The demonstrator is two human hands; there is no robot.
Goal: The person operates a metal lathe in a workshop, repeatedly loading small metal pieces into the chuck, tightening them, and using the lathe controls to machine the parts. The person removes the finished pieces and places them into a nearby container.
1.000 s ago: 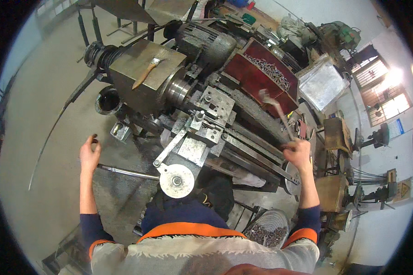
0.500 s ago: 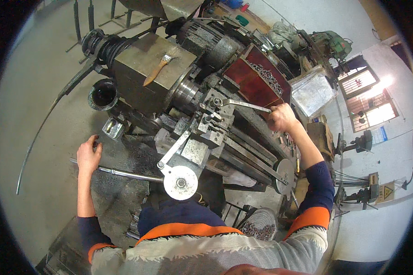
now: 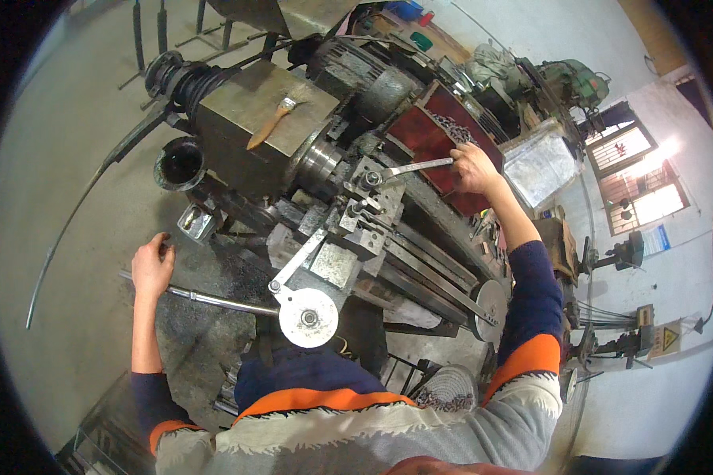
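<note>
I stand at a grey metal lathe [image 3: 293,150]. My right hand [image 3: 474,168] grips the far end of a long silver wrench [image 3: 413,168] whose head sits on the tool post [image 3: 370,182] on top of the carriage. My left hand [image 3: 152,266] hangs with loosely curled fingers and nothing in it, just above the end of a long steel bar [image 3: 214,301] that runs along the machine's front. A white round handwheel [image 3: 309,317] with a lever arm faces me at the front of the carriage.
A wooden-handled brush [image 3: 271,123] lies on the headstock. A dark red tray [image 3: 432,142] of small parts sits behind the lathe. A black bucket [image 3: 180,163] stands on the concrete floor at left. More machines [image 3: 570,83] stand at the back right.
My right hand has swung the wrench from the right side of the bed up onto the tool post. My left hand has stayed near the steel bar's end.
</note>
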